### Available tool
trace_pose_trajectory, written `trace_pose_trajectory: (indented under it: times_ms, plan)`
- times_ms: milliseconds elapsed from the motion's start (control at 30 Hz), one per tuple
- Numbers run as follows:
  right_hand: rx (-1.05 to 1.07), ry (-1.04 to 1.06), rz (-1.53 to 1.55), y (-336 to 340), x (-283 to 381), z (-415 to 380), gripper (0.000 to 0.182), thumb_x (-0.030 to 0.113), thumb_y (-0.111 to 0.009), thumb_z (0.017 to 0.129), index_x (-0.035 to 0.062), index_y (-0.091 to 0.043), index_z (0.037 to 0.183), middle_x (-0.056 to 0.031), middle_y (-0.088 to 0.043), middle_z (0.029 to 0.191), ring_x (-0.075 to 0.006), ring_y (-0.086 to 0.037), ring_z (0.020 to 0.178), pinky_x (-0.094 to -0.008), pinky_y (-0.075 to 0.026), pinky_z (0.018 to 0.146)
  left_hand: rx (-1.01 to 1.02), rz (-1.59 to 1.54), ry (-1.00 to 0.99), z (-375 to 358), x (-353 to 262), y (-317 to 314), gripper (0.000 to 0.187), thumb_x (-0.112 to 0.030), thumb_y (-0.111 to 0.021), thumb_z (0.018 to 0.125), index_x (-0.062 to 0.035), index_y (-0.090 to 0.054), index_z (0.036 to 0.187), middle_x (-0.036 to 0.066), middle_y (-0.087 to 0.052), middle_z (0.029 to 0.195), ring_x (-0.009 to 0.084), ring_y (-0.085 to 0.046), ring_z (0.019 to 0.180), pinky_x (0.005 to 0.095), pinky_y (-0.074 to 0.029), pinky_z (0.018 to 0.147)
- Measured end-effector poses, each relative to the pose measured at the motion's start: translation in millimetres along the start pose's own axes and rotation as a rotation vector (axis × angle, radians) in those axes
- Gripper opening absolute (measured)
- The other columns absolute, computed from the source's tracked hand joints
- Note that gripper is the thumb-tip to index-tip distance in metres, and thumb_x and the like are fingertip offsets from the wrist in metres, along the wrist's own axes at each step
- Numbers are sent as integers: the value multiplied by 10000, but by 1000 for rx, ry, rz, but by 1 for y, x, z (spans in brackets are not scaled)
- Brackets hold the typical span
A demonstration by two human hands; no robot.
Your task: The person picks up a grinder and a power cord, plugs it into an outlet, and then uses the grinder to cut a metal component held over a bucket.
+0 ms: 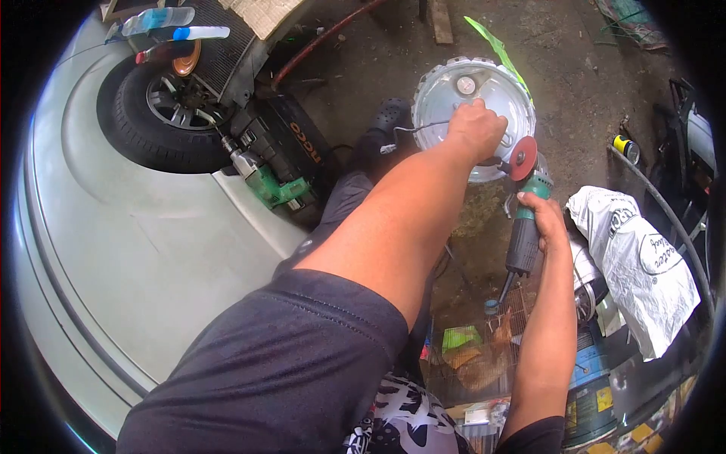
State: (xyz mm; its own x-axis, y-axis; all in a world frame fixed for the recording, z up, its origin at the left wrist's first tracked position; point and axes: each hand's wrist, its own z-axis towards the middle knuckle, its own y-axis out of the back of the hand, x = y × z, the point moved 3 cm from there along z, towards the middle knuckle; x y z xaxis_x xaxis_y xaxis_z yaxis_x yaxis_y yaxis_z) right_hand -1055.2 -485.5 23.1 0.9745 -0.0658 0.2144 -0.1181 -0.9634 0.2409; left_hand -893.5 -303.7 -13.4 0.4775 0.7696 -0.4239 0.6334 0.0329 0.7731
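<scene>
My right hand is wrapped around the body of a green and black angle grinder, which has a reddish disc at its upper end. Over a round whitish lid with a notched rim and a round cap, my left hand is closed in a fist just left of the disc. What that fist holds, if anything, is hidden. A thin grey cord runs across the lid towards it. A dark stub lies between the fist and the grinder's head.
A green drill lies by a black case, near a tyre and a pale car panel. Bottles stand at upper left. To the right are a white sack, a hose and a yellow can.
</scene>
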Motion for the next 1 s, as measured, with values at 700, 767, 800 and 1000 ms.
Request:
trace_pose_trajectory:
  times_ms: [700,767,800,1000]
  plan:
    - [14,-9,22,1,0,0,365,275,-821,790,9,-691,1003,-92,-706,830,-201,-660,615,-361,-532,582,13,2,-3,-1,-1,2,280,-151,-650,903,-167,-761,1159,88,-783,1092,320,-678,1160,453,-575,908]
    - [11,-5,17,0,2,-1,369,273,-823,789,8,-689,1010,-94,-707,834,-203,-664,619,-365,-535,582,22,7,4,-1,-1,3,266,-182,-675,905,-168,-768,1154,84,-781,1110,312,-672,1180,445,-571,923]
    - [14,-8,19,0,2,-1,370,273,-823,790,6,-689,1010,-94,-707,834,-204,-665,621,-365,-537,583,31,8,12,-1,-1,3,257,-214,-701,907,-168,-774,1149,80,-780,1130,304,-667,1200,437,-569,938]
    - [14,-33,6,0,4,-3,367,272,-819,795,-3,-688,1000,-100,-706,830,-205,-667,621,-364,-538,580,9,-12,6,-2,0,2,250,-177,-672,904,-162,-771,1133,89,-783,1091,317,-677,1169,451,-574,915]
